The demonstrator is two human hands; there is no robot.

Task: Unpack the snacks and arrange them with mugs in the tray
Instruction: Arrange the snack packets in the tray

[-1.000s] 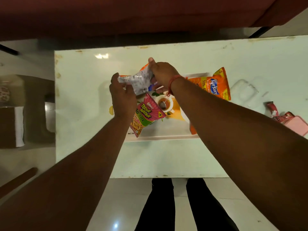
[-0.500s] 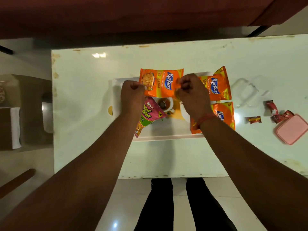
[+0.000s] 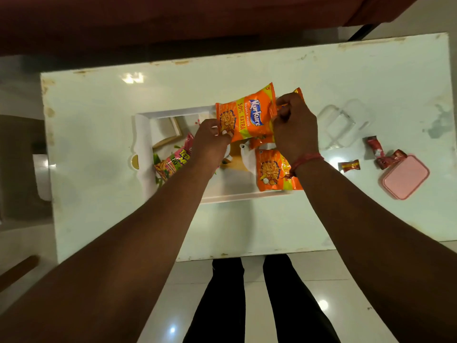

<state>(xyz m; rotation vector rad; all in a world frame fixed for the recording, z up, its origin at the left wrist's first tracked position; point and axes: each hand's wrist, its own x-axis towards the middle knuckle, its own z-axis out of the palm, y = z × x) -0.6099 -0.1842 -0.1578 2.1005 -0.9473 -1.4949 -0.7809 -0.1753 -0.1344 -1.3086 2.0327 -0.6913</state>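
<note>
A room in a home, most likely a living room

A low white table [image 3: 247, 219] with chipped edges stands on glossy floor tiles [image 3: 346, 305] below the hands; beyond the hands is dark red upholstery [image 3: 173, 21], like a sofa. Right of the right hand [image 3: 294, 129] lie wrapped candies [image 3: 349, 165] and a pink lunch box [image 3: 405, 177], household things

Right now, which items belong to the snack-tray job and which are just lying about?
Job:
orange Kurkure packet held by left hand and right hand
second orange packet
pink snack packet
white tray

Lying about:
pink lidded box
red wrapped sweets
clear plastic container
</note>
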